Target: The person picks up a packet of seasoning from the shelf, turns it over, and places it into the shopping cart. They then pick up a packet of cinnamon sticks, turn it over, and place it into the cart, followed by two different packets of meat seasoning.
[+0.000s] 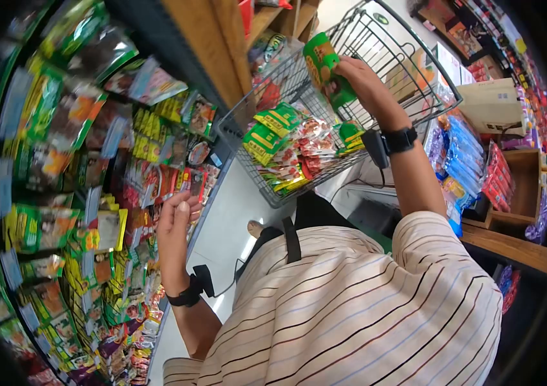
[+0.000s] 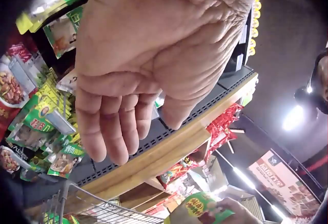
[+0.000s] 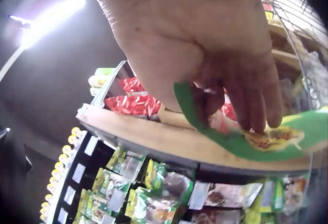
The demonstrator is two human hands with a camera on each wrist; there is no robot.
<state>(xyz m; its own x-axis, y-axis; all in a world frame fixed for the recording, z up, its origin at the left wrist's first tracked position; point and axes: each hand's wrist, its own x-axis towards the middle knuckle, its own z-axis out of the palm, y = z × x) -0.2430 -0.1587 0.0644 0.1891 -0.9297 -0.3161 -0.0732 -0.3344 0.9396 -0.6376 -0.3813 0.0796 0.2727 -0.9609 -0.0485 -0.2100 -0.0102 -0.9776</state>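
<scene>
My right hand [image 1: 371, 93] grips a green food packet [image 1: 322, 64] by its edge, up over the wire shopping cart [image 1: 272, 198]. In the right wrist view the thumb and fingers curl at the rim of that packet [image 3: 220, 142]. Inside the cart lie green-and-yellow packets [image 1: 276, 125] and a heap of red-and-white packets [image 1: 315, 141]. The left hand [image 1: 173, 235] hovers beside the rack of hanging packets [image 1: 45, 225], its fingers relaxed and slightly bent. Seen from the left wrist, the palm of that hand [image 2: 154, 44] has nothing in it.
Price tags [image 1: 3, 186] stick out from the rack on the left. A wooden post [image 1: 212, 48] rises beyond the cart. To the right, blue bags [image 1: 463, 161], a red packet [image 1: 497, 177] and a beige box [image 1: 493, 106] stand by a wooden shelf [image 1: 511, 248].
</scene>
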